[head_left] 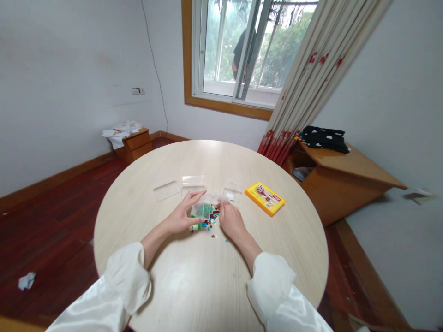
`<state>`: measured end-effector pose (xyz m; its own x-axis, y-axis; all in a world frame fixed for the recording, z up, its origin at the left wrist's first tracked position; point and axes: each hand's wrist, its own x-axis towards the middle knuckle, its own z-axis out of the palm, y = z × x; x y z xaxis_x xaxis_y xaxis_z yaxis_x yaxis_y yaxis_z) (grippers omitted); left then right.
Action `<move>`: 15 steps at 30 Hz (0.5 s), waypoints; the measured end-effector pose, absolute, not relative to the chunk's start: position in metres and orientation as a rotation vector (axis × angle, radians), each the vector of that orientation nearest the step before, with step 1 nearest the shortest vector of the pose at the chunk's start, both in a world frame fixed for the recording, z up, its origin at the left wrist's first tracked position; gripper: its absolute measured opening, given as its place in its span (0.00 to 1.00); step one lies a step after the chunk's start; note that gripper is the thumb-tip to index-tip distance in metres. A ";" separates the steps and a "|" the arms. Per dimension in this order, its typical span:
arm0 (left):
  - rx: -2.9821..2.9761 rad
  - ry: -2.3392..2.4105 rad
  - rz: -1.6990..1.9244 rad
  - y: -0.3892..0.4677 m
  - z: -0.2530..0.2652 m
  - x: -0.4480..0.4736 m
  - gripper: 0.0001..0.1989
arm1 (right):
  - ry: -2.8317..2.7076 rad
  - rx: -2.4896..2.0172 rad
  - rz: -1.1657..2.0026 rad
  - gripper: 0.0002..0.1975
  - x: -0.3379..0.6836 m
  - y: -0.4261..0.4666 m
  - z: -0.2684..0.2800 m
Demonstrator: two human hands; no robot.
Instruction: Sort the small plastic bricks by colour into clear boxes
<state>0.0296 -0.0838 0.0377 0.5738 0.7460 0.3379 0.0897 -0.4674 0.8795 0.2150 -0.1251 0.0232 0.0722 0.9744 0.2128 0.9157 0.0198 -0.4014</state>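
Note:
My left hand (181, 216) grips a small clear plastic box (203, 210) between thumb and fingers. The box is tilted over the table, with green pieces showing through its wall. My right hand (230, 217) is closed at the box's right side, its fingertips at the clear lid (217, 198); exactly how they hold it is partly hidden. Below and between my hands lies a loose pile of tiny building bricks (208, 224) in blue, brown, green and pale colours. A single blue brick (226, 240) sits apart, nearer to me.
Clear plastic boxes (166, 189) stand on the round table (207, 276) beyond my left hand, and another clear box (231, 191) beyond my right. A yellow box (265, 198) lies to the right. Wooden cabinets (346, 170) flank the table.

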 end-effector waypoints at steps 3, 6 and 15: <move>2.004 0.679 0.936 -0.088 0.043 0.029 0.35 | -1.823 -1.881 0.197 0.18 0.215 -0.125 0.023; 2.066 0.681 0.951 -0.090 0.045 0.029 0.32 | -1.752 -1.815 0.197 0.18 0.215 -0.127 0.023; 1.871 0.732 1.133 -0.082 0.033 0.027 0.28 | -1.551 -1.488 0.286 0.17 0.216 -0.127 0.021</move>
<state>0.0270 -0.0824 0.0325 0.4288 0.7943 0.4304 0.0659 -0.5027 0.8620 0.2159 -0.1271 0.0207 0.1735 0.8758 0.4504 0.6579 0.2372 -0.7148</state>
